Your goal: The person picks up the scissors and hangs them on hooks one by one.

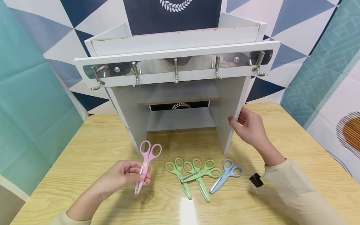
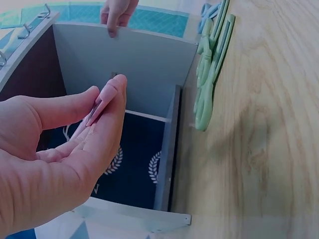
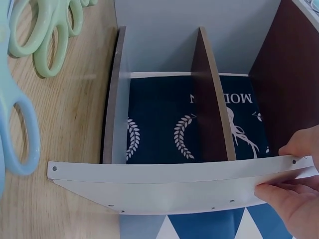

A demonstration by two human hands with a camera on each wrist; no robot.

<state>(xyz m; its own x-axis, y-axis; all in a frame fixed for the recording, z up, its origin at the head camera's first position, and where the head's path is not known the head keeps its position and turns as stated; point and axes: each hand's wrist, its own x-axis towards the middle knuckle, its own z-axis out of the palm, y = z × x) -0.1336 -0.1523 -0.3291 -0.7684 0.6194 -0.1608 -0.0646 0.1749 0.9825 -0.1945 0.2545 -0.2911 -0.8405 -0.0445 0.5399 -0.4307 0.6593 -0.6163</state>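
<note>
In the head view my left hand point(image 1: 126, 176) pinches pink scissors point(image 1: 145, 167) by the blade end, handle loops pointing up, left of the other scissors. Thumb and fingers of my right hand point(image 1: 250, 126) grip the right side panel of a white shelf unit point(image 1: 177, 51). Before the unit several scissors lie on the table: green scissors point(image 1: 180, 176), another green pair point(image 1: 198, 179) with a third crossed over it, and blue scissors point(image 1: 225, 176). The left wrist view shows the pink scissors point(image 2: 102, 102) edge-on, partly hidden by the left hand.
A metal rail with several hooks point(image 1: 175, 70) runs along the unit's top front. The unit has an inner shelf point(image 1: 180, 92). A small black object point(image 1: 256, 180) is by the right sleeve. Patterned cloth point(image 1: 109, 18) hangs behind the wooden table point(image 1: 84, 150).
</note>
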